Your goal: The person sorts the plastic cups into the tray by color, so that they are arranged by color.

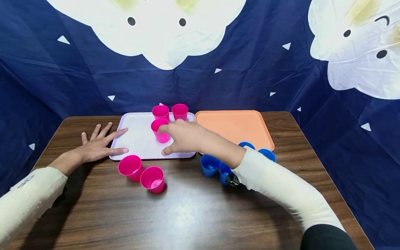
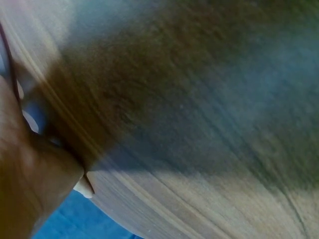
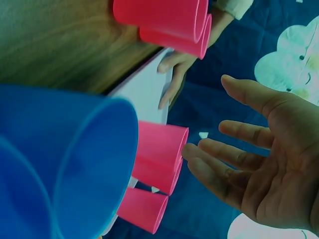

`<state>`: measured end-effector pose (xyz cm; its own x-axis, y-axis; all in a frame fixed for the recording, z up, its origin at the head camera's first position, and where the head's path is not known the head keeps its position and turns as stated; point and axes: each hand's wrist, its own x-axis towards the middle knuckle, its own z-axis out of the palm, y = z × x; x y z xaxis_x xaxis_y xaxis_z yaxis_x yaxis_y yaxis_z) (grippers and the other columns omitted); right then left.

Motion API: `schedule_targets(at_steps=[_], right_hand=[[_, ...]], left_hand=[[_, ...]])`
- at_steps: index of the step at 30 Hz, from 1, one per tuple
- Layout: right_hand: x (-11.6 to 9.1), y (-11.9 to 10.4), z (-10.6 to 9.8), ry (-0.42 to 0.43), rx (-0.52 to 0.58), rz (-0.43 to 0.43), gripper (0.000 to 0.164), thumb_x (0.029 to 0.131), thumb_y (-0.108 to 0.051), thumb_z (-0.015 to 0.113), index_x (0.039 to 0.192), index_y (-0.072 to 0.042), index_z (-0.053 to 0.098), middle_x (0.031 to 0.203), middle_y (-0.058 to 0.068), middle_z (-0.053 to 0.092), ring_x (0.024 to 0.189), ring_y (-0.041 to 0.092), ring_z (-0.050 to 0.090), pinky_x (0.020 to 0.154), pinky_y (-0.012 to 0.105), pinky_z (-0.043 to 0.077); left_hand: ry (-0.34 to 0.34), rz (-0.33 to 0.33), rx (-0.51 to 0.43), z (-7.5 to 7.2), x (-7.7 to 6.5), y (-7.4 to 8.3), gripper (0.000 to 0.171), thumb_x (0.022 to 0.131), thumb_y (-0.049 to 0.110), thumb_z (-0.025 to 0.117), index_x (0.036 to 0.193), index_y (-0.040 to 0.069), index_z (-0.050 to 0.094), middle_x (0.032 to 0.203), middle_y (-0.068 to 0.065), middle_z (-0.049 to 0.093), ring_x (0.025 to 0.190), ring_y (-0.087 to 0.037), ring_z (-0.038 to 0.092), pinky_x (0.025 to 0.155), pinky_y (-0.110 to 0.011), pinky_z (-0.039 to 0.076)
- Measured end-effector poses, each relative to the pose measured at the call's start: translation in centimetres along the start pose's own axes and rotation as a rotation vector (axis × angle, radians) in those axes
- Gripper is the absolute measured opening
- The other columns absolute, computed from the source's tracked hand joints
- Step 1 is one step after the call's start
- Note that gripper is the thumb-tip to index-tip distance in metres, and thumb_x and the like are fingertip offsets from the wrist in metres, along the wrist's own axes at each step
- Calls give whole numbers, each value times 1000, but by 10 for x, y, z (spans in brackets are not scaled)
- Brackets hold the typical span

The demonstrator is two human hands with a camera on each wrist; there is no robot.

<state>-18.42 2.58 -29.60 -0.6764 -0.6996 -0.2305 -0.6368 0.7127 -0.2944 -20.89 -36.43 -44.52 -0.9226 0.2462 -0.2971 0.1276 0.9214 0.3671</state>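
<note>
My left hand (image 1: 97, 147) lies spread at the left edge of a lilac tray (image 1: 132, 119), with thumb and index finger reaching over its rim. Above the tray hovers my right hand (image 1: 184, 135), its fingers loosely extended beside the front pink cup (image 1: 160, 137). In the right wrist view that hand (image 3: 259, 164) holds nothing, and its fingertips come close to the pink cups (image 3: 159, 142). Behind the front cup stand two more pink cups, one left (image 1: 160, 110) and one right (image 1: 180, 109). The left wrist view catches only part of the left hand (image 2: 35, 184).
Two pink cups, one left (image 1: 129, 168) and one right (image 1: 153, 182), stand upright on the wooden table (image 1: 125, 218) before the lilac tray. Several blue cups (image 1: 209, 166) cluster under my right forearm, near an orange tray (image 1: 234, 121). A dark blue curtain (image 1: 250, 86) hangs behind.
</note>
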Motion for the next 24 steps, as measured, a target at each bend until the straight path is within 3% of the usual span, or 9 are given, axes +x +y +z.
schedule_targets(at_steps=[6,13,18,24], right_hand=[[-14,-10,8,-21,25,-30,73,98,-50,87,161,-24,62,153,-4,72,137,15,69,97,41,65],[-28,-20,15,-30,37,-95,68,98,-48,87,158,-23,66,146,-5,76,124,11,72,94,37,64],[-33,-27,20,-34,18,-117,67,98,-48,88,156,-24,68,144,-6,78,123,10,73,95,37,64],[-35,-34,27,-60,18,-123,68,96,-53,88,155,-23,69,132,-5,79,115,9,72,86,33,63]], left_hand=[[6,-9,0,1,0,-1,105,100,77,67,182,39,14,187,-30,-17,165,-69,-26,110,-98,-24],[-1,-18,6,1,2,-2,109,98,79,67,182,38,10,186,-30,-19,165,-68,-28,110,-98,-26],[-4,-13,-1,1,3,-2,108,99,78,67,182,38,12,186,-29,-19,165,-68,-29,110,-98,-26],[1,-9,-4,0,2,-1,107,99,77,67,182,38,12,187,-29,-19,165,-68,-28,110,-98,-24]])
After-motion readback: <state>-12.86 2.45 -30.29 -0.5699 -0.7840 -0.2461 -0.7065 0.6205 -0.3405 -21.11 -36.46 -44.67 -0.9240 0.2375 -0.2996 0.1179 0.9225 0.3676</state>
